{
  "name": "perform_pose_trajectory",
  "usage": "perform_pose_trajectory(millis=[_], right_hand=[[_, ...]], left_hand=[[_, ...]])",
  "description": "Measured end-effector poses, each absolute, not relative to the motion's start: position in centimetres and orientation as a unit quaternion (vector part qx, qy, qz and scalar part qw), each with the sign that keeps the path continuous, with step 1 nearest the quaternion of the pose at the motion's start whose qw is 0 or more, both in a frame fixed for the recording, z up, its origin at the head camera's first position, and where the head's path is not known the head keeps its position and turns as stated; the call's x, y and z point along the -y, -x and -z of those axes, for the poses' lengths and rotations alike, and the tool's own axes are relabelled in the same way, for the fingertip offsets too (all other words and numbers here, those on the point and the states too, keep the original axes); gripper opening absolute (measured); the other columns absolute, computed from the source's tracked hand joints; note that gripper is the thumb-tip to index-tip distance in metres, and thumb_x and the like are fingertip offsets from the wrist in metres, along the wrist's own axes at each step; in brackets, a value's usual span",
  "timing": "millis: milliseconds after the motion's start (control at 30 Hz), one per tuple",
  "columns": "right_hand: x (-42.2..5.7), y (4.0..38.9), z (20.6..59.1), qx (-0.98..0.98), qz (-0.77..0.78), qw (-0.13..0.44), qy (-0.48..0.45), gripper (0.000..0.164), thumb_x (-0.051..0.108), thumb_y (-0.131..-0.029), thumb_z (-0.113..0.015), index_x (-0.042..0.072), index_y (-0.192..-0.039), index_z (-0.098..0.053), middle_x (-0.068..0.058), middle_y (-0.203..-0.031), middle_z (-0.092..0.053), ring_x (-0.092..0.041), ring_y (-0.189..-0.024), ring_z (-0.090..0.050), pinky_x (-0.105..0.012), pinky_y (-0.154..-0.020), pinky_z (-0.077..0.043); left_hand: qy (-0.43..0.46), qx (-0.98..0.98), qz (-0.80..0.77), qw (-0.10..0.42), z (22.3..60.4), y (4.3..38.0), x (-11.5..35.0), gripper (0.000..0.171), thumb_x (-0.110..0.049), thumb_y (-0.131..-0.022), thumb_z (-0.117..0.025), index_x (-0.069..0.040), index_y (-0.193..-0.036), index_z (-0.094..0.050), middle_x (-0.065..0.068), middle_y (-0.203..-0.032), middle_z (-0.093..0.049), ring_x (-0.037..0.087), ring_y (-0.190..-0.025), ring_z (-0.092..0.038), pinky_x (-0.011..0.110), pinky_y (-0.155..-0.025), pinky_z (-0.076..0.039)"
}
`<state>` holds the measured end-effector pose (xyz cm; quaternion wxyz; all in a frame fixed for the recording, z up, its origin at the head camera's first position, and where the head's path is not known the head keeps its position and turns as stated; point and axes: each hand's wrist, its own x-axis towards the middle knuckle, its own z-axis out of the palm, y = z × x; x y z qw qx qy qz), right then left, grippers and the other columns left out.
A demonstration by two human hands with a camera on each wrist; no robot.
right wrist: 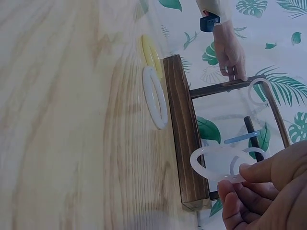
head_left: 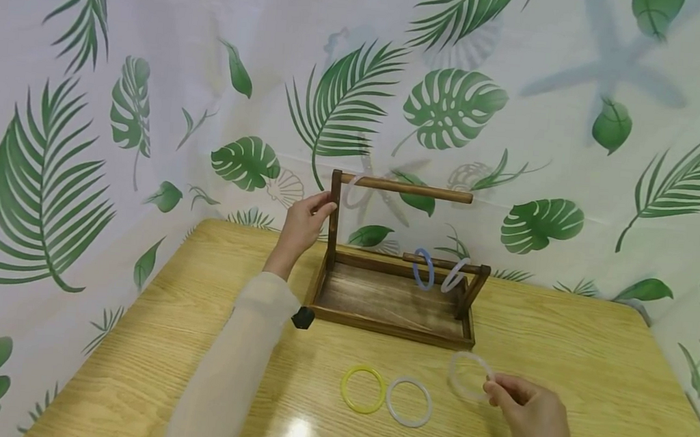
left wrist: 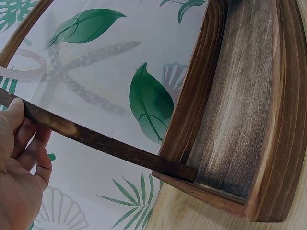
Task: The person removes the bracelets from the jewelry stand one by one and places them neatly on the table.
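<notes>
My left hand (head_left: 305, 227) grips the tall left post (left wrist: 96, 139) of a dark wooden bangle stand (head_left: 391, 328) near its top. Between thumb and fingers my right hand (head_left: 535, 415) pinches a translucent whitish bangle (right wrist: 197, 167), held just in front of the stand's right corner. A pale pink bangle (head_left: 349, 192) hangs on the upper rod (head_left: 420, 190), close to the post. On the shorter lower rod (head_left: 439, 262) hang a blue bangle (head_left: 417, 279) and a pale white bangle (head_left: 451, 281). A yellow bangle (head_left: 344, 394) and a white bangle (head_left: 408, 423) lie side by side on the table.
The wooden table (head_left: 192, 343) carries the stand, whose shallow tray (head_left: 381, 296) has raised edges. Behind the table hangs a white cloth (head_left: 260, 108) with green leaf prints. A small dark device (head_left: 303, 318) sits at my left wrist.
</notes>
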<state>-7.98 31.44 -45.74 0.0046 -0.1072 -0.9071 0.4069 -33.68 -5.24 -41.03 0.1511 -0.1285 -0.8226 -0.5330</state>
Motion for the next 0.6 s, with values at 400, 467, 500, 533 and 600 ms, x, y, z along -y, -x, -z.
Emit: perform_pose_trajectory(millis=[400,467,500,533,600], right_hand=[[-30.82,7.70,46.61,0.911,-0.400,-0.017,0.100,0.032,0.019,-0.100,-0.072,-0.007,-0.119,-0.073,-0.008,-0.092,-0.078,-0.017,-0.080,-0.072,-0.023,-0.065,-0.056],[-30.79,7.68,46.69,0.911,-0.399,-0.022,0.101,0.033,0.020,-0.100,-0.072,-0.007,-0.119,-0.073,-0.009,-0.094,-0.078,-0.018,-0.082,-0.073,-0.023,-0.066,-0.056],[-30.77,7.67,46.71,0.911,-0.399,-0.023,0.103,0.033,0.020,-0.100,-0.072,-0.007,-0.119,-0.073,-0.009,-0.094,-0.078,-0.018,-0.082,-0.073,-0.023,-0.066,-0.056],[-30.76,7.65,46.74,0.910,-0.400,-0.023,0.103,0.033,0.019,-0.100,-0.072,-0.008,-0.118,-0.073,-0.009,-0.095,-0.078,-0.018,-0.082,-0.073,-0.023,-0.066,-0.056],[-30.74,7.59,46.78,0.910,-0.401,-0.023,0.102,0.032,0.018,-0.099,-0.073,-0.008,-0.117,-0.073,-0.010,-0.094,-0.078,-0.019,-0.082,-0.073,-0.023,-0.065,-0.056]], left_hand=[[0.130,0.821,0.534,0.156,40.98,33.56,5.17,0.037,-0.018,-0.105,-0.063,0.002,-0.136,-0.065,0.019,-0.127,-0.070,0.032,-0.114,-0.066,0.044,-0.099,-0.051],[0.130,0.820,0.535,0.156,41.03,33.58,5.18,0.037,-0.018,-0.105,-0.063,0.002,-0.137,-0.065,0.019,-0.127,-0.070,0.032,-0.114,-0.066,0.045,-0.099,-0.051],[0.130,0.820,0.535,0.156,41.05,33.60,5.19,0.037,-0.018,-0.105,-0.063,0.002,-0.137,-0.065,0.019,-0.127,-0.070,0.032,-0.114,-0.065,0.045,-0.099,-0.051],[0.130,0.820,0.535,0.156,41.07,33.61,5.20,0.037,-0.018,-0.105,-0.063,0.002,-0.137,-0.065,0.019,-0.128,-0.070,0.032,-0.114,-0.065,0.045,-0.099,-0.051],[0.130,0.820,0.534,0.158,41.06,33.62,5.21,0.037,-0.018,-0.105,-0.063,0.002,-0.137,-0.065,0.019,-0.128,-0.070,0.032,-0.115,-0.065,0.045,-0.100,-0.051]])
